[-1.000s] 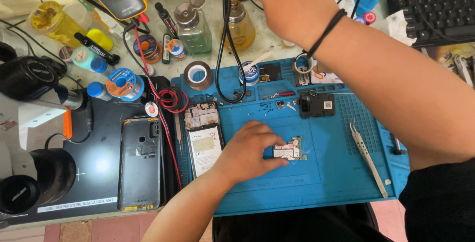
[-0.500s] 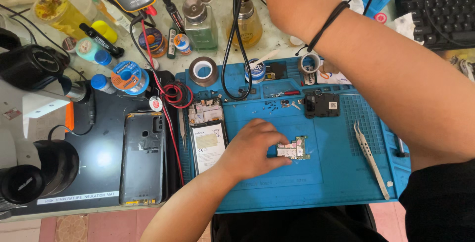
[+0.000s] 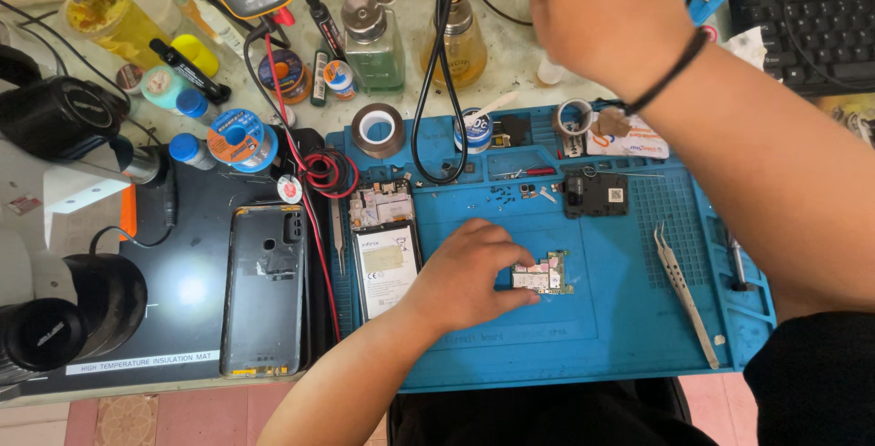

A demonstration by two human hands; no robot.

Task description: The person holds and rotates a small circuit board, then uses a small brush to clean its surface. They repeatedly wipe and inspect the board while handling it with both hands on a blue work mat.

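The left hand [image 3: 465, 277] rested on the blue mat [image 3: 620, 318] in the middle of the frame, with its fingers [image 3: 515, 298] curled and pressed close together on the left edge of a small circuit board [image 3: 544, 275], so that the board lay flat on the mat under the fingertips. The right hand [image 3: 592, 13] was raised at the upper middle of the frame, above the far edge of the mat; its fingers were turned away from the camera, so I cannot tell if they were spread or pinching something. A black band [image 3: 670, 72] went around its wrist. Just left of the left hand lay an opened phone [image 3: 385, 250] with its battery showing, and further left a dark back cover [image 3: 264, 291]. Metal tweezers [image 3: 685, 291] lay on the right part of the mat, well apart from the board.
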